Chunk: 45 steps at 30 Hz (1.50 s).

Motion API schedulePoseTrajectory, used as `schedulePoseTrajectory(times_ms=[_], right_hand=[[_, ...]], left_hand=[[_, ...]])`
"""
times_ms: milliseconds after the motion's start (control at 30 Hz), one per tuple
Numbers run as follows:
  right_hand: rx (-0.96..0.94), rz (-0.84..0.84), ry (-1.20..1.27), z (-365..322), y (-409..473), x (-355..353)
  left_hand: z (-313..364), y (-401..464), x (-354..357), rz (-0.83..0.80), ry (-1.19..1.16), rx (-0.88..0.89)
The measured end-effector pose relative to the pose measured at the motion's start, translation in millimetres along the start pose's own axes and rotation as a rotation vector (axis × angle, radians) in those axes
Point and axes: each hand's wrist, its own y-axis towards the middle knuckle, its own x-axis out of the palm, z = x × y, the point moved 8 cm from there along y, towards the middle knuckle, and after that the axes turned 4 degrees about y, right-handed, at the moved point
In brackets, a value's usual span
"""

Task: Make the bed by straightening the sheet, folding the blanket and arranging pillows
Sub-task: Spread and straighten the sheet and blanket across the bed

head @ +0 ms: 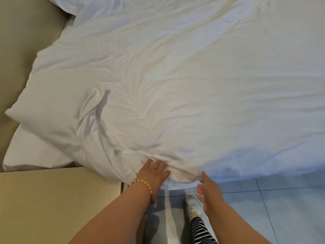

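A rumpled white blanket covers most of the bed and hangs over its near edge. My left hand, with a gold bracelet at the wrist, lies flat against the blanket's near edge with straight fingers. My right hand is held open just beside that same hanging edge, fingers spread, holding nothing. A white pillow lies at the left, partly under the blanket, against the headboard. A corner of a second white pillow shows at the top left.
A tan padded headboard runs along the left. A light wooden bedside table stands at the lower left, close to my left forearm. Blue-grey floor tiles lie below the bed edge, with my shoe and striped trouser leg.
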Motion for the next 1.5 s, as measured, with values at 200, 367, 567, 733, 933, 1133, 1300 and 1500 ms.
schedulePoseTrajectory(times_ms=[200,367,567,733,933,1133,1300,1500], right_hand=[[-0.358,-0.004,-0.319,-33,0,-23],[-0.712,-0.073,-0.552,-88,-22,-3],[-0.918,-0.042,-1.25,-136,-17,26],[-0.858,-0.152,-1.247,-220,-18,45],[-1.008,-0.341,-1.238,-351,-27,111],[-1.086,-0.143,-1.168,-373,-16,97],[-0.944,-0.035,-1.324,-328,-5,3],[-0.937,0.113,-1.2,-429,13,12]], left_hand=[[-25,11,-16,0.077,0.035,-0.027],[-80,18,-66,0.139,-0.549,-0.199],[-132,28,-119,0.241,-0.921,-0.195],[-165,39,-144,0.277,-0.905,-0.252],[-167,62,-191,0.256,-0.921,-0.117],[-206,97,-210,0.292,-0.894,-0.244],[-217,115,-225,0.251,-0.842,-0.219],[-251,132,-237,0.29,-0.942,-0.331]])
